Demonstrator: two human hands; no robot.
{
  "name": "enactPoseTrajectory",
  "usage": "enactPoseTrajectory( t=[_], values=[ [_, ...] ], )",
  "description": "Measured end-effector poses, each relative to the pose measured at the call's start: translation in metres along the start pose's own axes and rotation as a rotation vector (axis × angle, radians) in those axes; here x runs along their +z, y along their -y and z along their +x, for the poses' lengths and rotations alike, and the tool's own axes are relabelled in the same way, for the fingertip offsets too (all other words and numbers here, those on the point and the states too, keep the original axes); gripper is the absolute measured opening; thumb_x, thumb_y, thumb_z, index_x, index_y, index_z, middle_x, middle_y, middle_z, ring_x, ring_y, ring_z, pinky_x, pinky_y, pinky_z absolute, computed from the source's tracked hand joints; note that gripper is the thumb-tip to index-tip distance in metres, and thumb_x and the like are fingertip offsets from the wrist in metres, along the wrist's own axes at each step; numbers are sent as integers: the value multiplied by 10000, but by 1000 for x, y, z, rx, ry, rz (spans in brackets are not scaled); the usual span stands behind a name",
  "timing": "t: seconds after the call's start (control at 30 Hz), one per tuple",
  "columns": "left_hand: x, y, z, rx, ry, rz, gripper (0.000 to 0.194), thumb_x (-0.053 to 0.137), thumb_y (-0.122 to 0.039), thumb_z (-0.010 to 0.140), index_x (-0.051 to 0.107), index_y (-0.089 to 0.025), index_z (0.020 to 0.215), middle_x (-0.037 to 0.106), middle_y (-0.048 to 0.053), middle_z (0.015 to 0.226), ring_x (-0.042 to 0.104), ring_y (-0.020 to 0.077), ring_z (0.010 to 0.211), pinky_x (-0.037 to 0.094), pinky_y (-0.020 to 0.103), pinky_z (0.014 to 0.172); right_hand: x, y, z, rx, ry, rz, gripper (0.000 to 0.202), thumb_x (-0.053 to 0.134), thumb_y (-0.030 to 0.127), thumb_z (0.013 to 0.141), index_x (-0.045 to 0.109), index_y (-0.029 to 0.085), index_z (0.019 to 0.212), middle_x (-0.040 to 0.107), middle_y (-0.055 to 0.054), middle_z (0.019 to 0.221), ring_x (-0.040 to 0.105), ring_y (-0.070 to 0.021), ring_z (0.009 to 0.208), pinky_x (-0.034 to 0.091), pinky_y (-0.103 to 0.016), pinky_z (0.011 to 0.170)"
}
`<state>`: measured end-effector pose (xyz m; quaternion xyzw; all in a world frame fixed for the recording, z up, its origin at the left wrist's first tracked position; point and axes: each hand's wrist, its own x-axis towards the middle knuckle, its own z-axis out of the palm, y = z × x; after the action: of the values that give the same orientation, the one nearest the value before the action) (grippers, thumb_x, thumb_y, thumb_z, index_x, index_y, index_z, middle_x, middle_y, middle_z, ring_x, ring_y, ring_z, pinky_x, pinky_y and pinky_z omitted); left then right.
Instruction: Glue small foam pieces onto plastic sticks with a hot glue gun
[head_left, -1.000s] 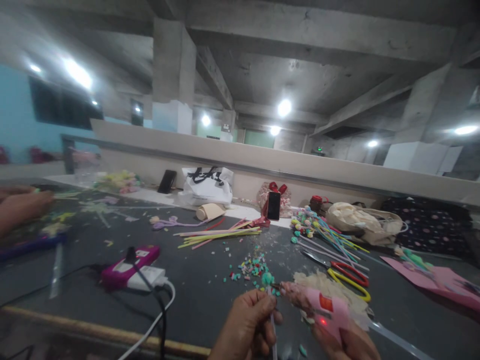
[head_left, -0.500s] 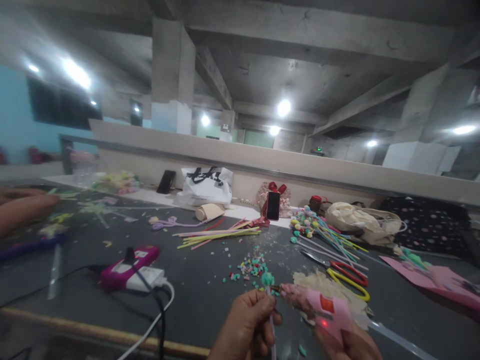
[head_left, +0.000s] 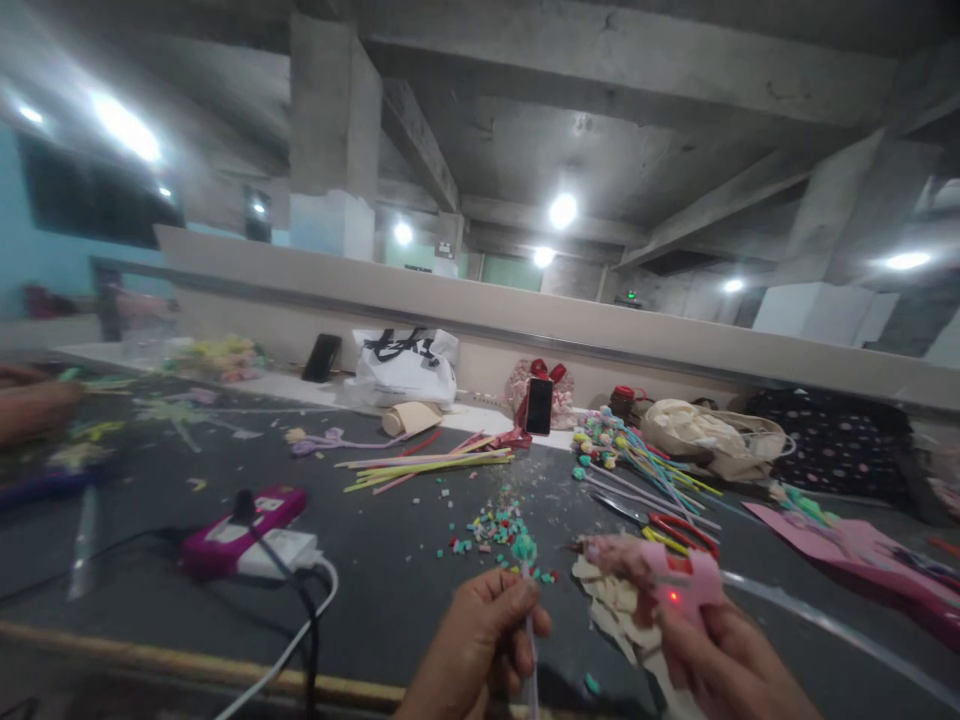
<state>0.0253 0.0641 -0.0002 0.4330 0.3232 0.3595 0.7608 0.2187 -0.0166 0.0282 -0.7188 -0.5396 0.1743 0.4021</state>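
My left hand [head_left: 491, 640] is closed on a pale stem [head_left: 531, 655] topped by a small green cluster [head_left: 524, 547], close to a scatter of tiny coloured pieces [head_left: 499, 522]. To its right, my right hand [head_left: 720, 650] is wrapped round a pink glue gun [head_left: 686, 580] with a lit red light. The gun's nozzle points left and stands apart from the green cluster. Under the gun lies crumpled beige material [head_left: 619, 612]. Behind the gun are scissors [head_left: 682, 532] with red and yellow handles, partly hidden.
A magenta power strip [head_left: 281, 508] with cables is at left. Coloured stems [head_left: 427, 468] lie mid-table; finished-looking stems with clusters [head_left: 607, 438] are behind right. A pink sheet [head_left: 847, 550] lies far right. Another person's hand [head_left: 37, 405] is at far left.
My right hand has drawn the glue gun to the right, away from the green cluster. My left hand still grips the stem. The view has shifted slightly.
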Motion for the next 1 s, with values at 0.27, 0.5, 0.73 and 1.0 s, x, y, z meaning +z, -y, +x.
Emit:
enactPoseTrajectory(
  t=[0.27,0.5,0.73,1.0],
  values=[
    [6,-2,-5,8,-12,-2,310,550,-422,653,527,-130,552,454,-60,288,320,13,232,171,126,284,-17,-24,57,170,219,7,421,387,563,685,498,162,627,493,31,463,417,-78,380,289,-172,363],
    [7,-4,-11,-32,-11,30,302,539,-420,664,529,-133,572,461,-61,302,323,6,235,154,122,292,-14,-42,76,108,116,-336,447,403,566,672,472,176,466,457,15,406,433,-114,398,240,-211,398],
    [12,-6,-16,-10,-6,18,285,532,-398,674,518,-135,565,464,-58,290,327,11,229,166,122,291,-14,-16,33,-222,-75,-687,265,416,403,752,561,203,655,587,-40,617,537,-176,591,280,-237,501],
    [8,-3,-14,-25,69,52,293,522,-398,684,527,-128,571,491,-44,305,351,19,235,196,121,287,35,-11,-2,-478,307,-430,81,499,147,697,561,199,708,564,12,691,531,-109,611,332,-192,543]
  ],
)
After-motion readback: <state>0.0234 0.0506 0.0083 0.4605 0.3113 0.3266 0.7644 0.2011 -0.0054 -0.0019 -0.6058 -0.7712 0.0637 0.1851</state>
